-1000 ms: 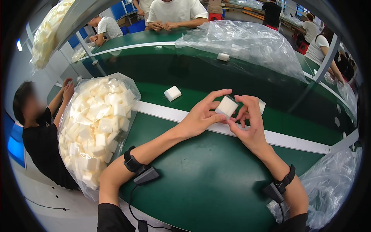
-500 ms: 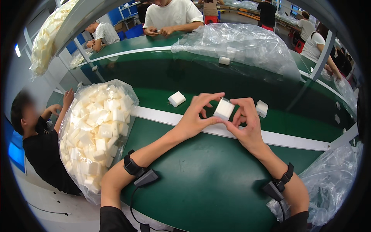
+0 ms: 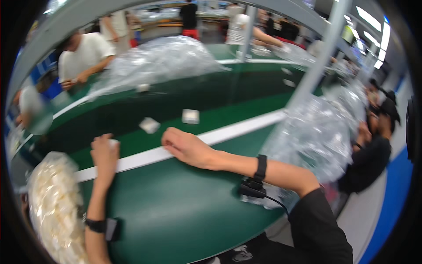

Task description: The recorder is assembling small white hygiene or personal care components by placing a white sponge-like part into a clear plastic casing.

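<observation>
My left hand [image 3: 104, 157] is over the white edge strip at the left, its fingers bent round a white charger plug [image 3: 114, 143], of which only a small part shows. To the right, my right hand [image 3: 190, 149] hovers by the same strip with curled fingers; whether anything is inside them is hidden. Beyond the hands, a white charger plug [image 3: 149, 125] and another white charger plug [image 3: 190, 116] lie on the dark green belt [image 3: 237, 103]. Motion blurs the whole picture.
A clear bag full of cream-white pieces [image 3: 55, 202] stands at the left. Crumpled clear plastic [image 3: 303, 149] lies at the right, by a grey post [image 3: 318, 57]. Another clear plastic heap [image 3: 162, 61] is across the belt. Co-workers sit opposite and at the right.
The view has swung to the right. My hands, which held one white charger plug together, are now apart; a plug shows in my left hand, and my right hand has come away.
</observation>
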